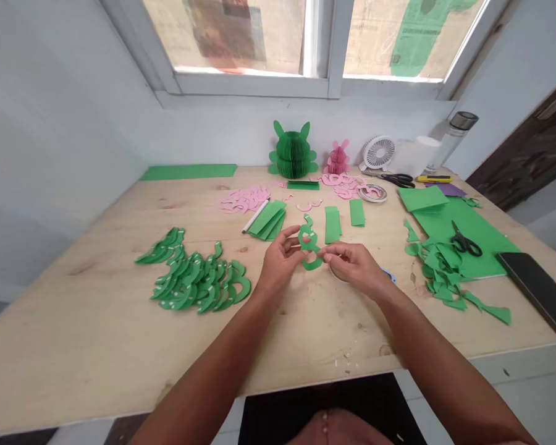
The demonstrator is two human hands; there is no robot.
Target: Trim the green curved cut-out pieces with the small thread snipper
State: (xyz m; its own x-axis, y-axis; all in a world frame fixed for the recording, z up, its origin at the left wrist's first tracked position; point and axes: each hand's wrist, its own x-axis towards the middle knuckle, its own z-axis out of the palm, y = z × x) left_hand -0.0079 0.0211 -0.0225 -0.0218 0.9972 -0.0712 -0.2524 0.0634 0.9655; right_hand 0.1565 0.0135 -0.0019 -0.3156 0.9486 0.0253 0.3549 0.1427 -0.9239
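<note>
A curved green paper cutout (313, 263) with small white pieces on it is held up over the middle of the table. My left hand (282, 256) grips its left side between thumb and fingers. The fingertips of my right hand (352, 264) are pinched at the cutout's right edge. Beneath my right hand, a roll of tape (338, 274) is mostly covered. To the left lies a pile of similar green cutouts (197, 281), many with white marks. Folded green paper pieces (269, 220) and a white pen (256, 216) rest just beyond my left hand.
Green scraps (445, 272), black scissors (466, 241) on green sheets (486, 238) and a phone (537, 287) lie at right. Pink cutouts (244, 199), a green paper figure (293, 151), a pink one (338, 159), a small fan (379, 152) and a bottle (451, 142) stand or lie farther back.
</note>
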